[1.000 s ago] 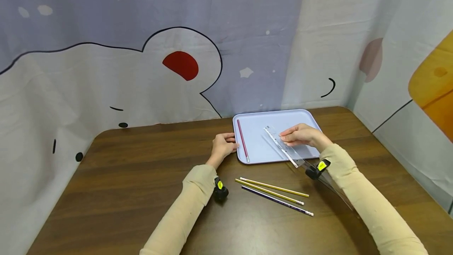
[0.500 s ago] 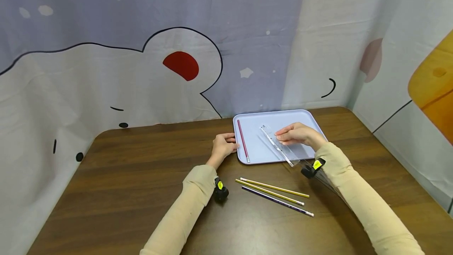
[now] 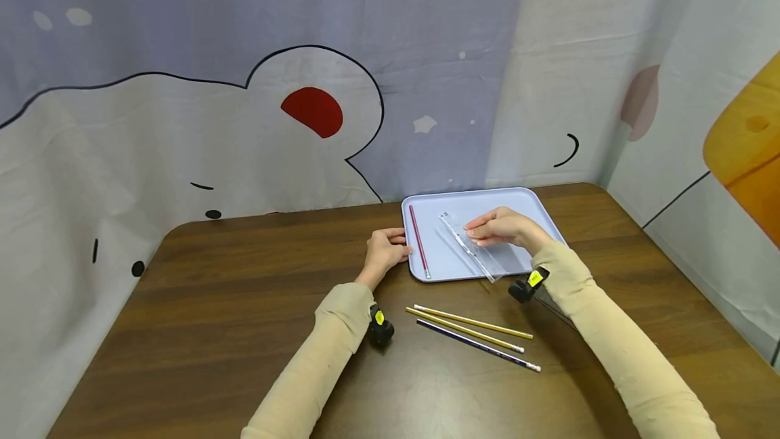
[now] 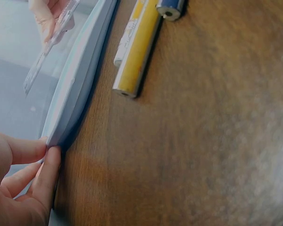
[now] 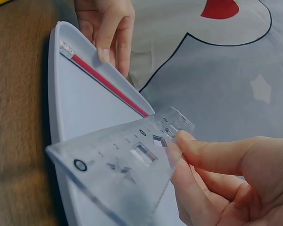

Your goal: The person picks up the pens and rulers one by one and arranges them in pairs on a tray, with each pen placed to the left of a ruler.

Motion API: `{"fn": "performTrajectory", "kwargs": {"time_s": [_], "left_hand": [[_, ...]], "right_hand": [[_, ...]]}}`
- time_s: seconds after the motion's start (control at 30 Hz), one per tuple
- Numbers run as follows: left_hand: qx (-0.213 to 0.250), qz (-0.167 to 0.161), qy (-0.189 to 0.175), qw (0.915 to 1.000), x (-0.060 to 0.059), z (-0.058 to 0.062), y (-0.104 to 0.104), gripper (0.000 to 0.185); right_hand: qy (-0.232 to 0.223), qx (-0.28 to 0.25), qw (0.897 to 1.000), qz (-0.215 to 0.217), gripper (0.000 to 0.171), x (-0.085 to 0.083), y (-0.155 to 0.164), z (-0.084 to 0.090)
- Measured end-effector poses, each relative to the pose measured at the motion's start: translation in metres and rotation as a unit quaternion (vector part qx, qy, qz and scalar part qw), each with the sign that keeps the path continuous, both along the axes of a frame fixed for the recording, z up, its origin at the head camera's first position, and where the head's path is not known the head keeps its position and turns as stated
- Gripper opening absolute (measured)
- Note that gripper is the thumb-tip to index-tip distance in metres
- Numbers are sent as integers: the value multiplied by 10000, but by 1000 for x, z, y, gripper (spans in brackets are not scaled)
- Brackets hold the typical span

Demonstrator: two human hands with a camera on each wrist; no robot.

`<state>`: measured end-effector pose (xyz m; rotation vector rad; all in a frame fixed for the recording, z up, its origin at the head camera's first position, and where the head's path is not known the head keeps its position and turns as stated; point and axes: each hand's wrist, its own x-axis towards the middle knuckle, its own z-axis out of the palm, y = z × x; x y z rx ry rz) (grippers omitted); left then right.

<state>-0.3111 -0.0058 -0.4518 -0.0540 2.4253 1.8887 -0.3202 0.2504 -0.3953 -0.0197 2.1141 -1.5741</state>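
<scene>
My left hand [image 3: 382, 251] pinches the left rim of a pale blue tray [image 3: 481, 200] between thumb and finger, as the left wrist view shows at the rim [image 4: 68, 110]. My right hand [image 3: 506, 227] pinches a clear plastic ruler [image 3: 461, 236] by its edge over the tray. Stencil cut-outs and numbers show on the ruler [image 5: 118, 148] in the right wrist view, where it stands tilted. A red pencil [image 3: 419, 242] with a white eraser end lies inside the tray along the left side, near my left hand.
In front of the tray, two yellow pencils [image 3: 472, 322] and a dark blue pencil [image 3: 478, 345] lie on the brown wooden table [image 3: 244, 303]. A clear, thin-edged item [image 3: 553, 309] shows partly under my right sleeve. A printed curtain [image 3: 426, 73] hangs behind the table.
My right hand has moved left across the tray with the ruler, bringing it closer to the red pencil. The left hand stays at the tray rim.
</scene>
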Motion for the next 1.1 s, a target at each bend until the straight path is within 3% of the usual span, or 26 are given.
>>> {"fn": "performTrajectory", "kwargs": {"time_s": [1.1], "left_hand": [[-15,66,-83,9999,4,4,2,46]], "right_hand": [[-154,-149,9998,-52,50,-19,-18,-4]]}}
